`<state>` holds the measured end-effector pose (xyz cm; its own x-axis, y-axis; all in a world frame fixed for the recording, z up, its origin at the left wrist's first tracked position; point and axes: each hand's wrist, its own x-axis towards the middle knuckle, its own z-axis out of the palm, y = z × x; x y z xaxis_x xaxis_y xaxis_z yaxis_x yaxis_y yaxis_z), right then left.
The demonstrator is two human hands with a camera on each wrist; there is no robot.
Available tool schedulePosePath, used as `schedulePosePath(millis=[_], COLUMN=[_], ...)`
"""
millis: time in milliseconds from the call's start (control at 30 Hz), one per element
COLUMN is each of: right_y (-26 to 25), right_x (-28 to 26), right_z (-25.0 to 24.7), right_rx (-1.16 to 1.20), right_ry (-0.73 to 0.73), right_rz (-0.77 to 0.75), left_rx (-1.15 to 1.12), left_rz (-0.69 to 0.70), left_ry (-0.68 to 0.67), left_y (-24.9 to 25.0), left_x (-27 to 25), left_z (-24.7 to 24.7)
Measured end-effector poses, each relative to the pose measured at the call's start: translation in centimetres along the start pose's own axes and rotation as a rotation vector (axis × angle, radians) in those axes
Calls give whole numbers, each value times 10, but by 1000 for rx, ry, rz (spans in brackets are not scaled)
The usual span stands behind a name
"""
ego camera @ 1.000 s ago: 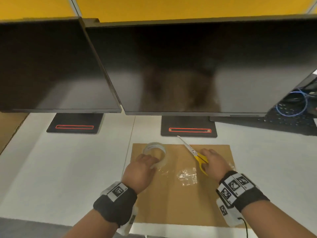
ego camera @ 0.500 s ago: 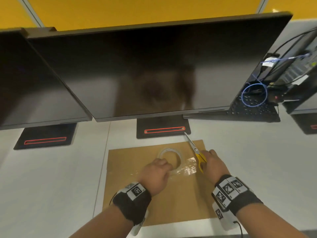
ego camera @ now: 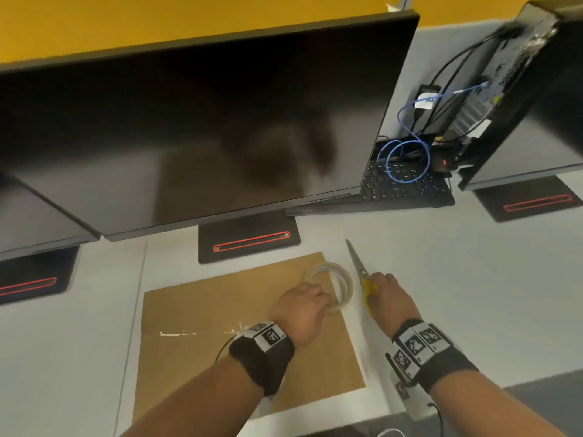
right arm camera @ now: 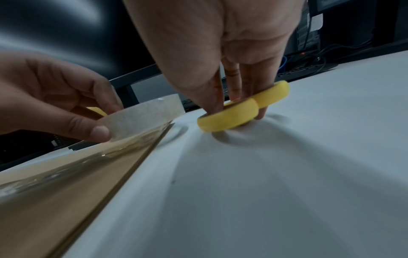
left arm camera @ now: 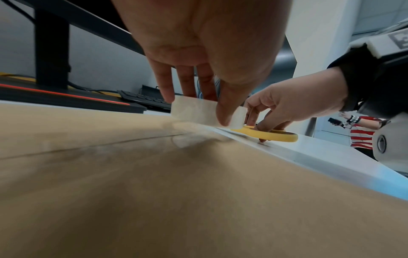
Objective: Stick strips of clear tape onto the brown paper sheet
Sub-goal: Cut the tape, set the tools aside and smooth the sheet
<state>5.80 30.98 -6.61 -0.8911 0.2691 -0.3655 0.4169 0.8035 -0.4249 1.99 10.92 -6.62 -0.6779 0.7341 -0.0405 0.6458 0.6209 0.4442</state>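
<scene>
Left hand (ego camera: 299,313) grips the clear tape roll (ego camera: 331,287) at the brown paper sheet's (ego camera: 202,357) right edge; right hand's fingers (right arm camera: 234,90) hold the yellow-handled scissors (ego camera: 362,275). Risk: loose tape wrinkling or self-sticking.

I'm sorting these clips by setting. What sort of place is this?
Most likely an office workstation: large dark computer monitors stand on a white desk, with a black keyboard and a cabled black computer case behind.

Left hand (ego camera: 301,313): held palm-down, thumb and fingers pinched on the tape roll (ego camera: 334,287).
Right hand (ego camera: 389,299): held palm-down, fingertips set in the scissors (ego camera: 362,279) handles.
</scene>
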Motion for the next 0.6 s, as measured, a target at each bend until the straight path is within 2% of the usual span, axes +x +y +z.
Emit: schedulePosePath(millis=[300,467,600], right_y=[35,46,49], right_x=[9,10,10], right_z=[-20,-26,-24], right_rx=[-106,-229,-191], right_ry=[28,8,15], right_rz=[6,19,-4], left_rx=[48,33,31], left_rz=[22,51,55], left_ry=[-75,-55,-47], left_y=[26,34,33], left_x=[39,50,55], left_z=[16,27,36])
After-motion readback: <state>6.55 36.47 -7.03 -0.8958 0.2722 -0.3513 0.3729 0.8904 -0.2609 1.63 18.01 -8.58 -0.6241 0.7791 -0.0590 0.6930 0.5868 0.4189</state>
